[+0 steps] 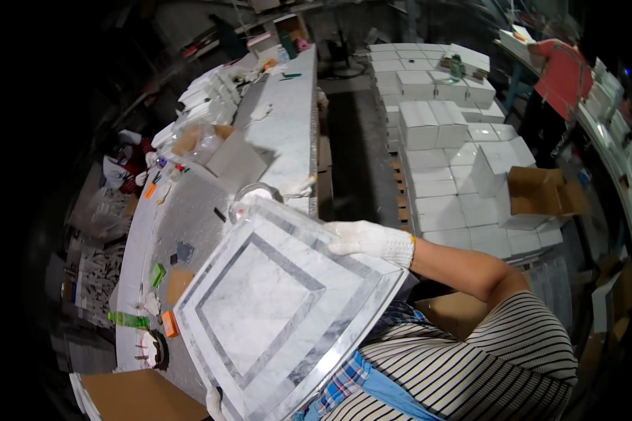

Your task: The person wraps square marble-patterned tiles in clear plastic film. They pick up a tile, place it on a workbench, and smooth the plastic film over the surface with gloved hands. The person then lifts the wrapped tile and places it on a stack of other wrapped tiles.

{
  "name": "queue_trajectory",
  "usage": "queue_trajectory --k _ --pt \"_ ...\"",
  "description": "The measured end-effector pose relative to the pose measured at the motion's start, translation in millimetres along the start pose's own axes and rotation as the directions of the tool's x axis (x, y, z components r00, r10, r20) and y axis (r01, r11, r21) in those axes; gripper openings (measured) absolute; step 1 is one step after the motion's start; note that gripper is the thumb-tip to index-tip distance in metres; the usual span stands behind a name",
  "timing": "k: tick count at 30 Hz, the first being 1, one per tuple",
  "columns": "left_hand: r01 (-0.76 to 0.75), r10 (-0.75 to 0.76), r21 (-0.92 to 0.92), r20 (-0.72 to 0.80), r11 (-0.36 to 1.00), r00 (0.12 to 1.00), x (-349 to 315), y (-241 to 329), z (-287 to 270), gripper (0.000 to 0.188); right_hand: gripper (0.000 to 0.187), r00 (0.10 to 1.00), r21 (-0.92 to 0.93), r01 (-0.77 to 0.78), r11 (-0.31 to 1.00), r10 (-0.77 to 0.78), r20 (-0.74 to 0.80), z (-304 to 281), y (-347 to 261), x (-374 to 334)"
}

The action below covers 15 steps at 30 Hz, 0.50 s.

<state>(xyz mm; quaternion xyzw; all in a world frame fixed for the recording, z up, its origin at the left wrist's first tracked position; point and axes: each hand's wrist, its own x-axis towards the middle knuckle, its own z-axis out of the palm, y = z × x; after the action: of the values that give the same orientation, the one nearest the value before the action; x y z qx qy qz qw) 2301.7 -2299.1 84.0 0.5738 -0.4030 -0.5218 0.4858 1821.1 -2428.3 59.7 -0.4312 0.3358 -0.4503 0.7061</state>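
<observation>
A large square marble tile (260,309) is tilted up in front of my body, white with grey veins and two grey bands set in as frames. My right hand (372,240), in a white knit glove, grips its far right edge with the fingers lying over the face. At the lower left edge, only a small gloved part of my left hand (214,403) shows, curled round the tile; the rest is hidden behind it. Just past the tile's far corner, a round metal-rimmed item (256,191) stands partly covered on the workbench (189,217).
Left on the bench lie an orange block (169,324), a green block (157,274), a green bottle (128,320) and a round tool (151,349). An open carton (235,160) stands beyond. White boxes (439,182) fill a pallet at right; a co-worker in red (565,77) stands behind it.
</observation>
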Motion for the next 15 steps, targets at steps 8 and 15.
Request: queue_trajectory --k 8,15 --pt "0.194 -0.121 -0.301 0.244 0.934 0.962 103 24 79 0.042 0.052 0.922 -0.154 0.133 0.979 -0.179 -0.343 -39 -46 -82" --pt "0.075 -0.052 -0.039 0.419 0.996 0.906 213 7 173 0.026 0.053 0.882 -0.041 0.157 0.987 -0.159 -0.444 -112 -72 -95"
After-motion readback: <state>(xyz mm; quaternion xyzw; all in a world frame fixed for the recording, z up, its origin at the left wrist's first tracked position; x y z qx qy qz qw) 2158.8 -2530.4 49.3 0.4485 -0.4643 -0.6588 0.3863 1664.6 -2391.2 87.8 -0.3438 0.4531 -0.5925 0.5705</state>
